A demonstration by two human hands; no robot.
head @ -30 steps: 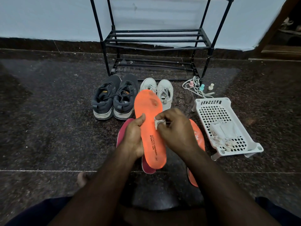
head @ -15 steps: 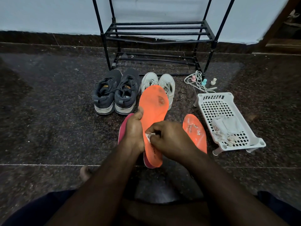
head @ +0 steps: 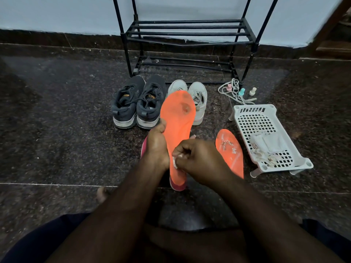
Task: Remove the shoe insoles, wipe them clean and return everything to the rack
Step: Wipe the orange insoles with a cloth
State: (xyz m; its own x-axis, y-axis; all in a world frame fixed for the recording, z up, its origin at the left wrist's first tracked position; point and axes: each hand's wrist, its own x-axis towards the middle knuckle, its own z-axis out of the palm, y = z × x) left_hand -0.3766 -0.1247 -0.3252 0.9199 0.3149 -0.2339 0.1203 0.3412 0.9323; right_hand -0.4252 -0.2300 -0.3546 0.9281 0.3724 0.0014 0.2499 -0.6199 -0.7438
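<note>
My left hand [head: 156, 147] grips an orange insole [head: 179, 118] by its left edge and holds it upright over the floor. A small white wipe [head: 174, 161] is pinched in my right hand [head: 199, 158] against the insole's lower part. Dark smudges mark the insole's toe end. A second orange insole [head: 230, 150] lies on the floor to the right. A pink insole [head: 176, 185] lies under the held one, mostly hidden. The dark grey shoes [head: 138, 105] and white shoes [head: 198, 97] stand before the black rack [head: 190, 33].
A white perforated plastic basket [head: 266, 118] holding wipes and scraps sits on the floor at right. White laces [head: 234, 92] and small bottles [head: 242, 91] lie near the rack's right leg. The floor is dark speckled stone. My foot [head: 101, 193] shows at lower left.
My right hand has slid the wipe down the insole from its middle toward the heel. The left hand keeps its grip, and the view has tilted down slightly.
</note>
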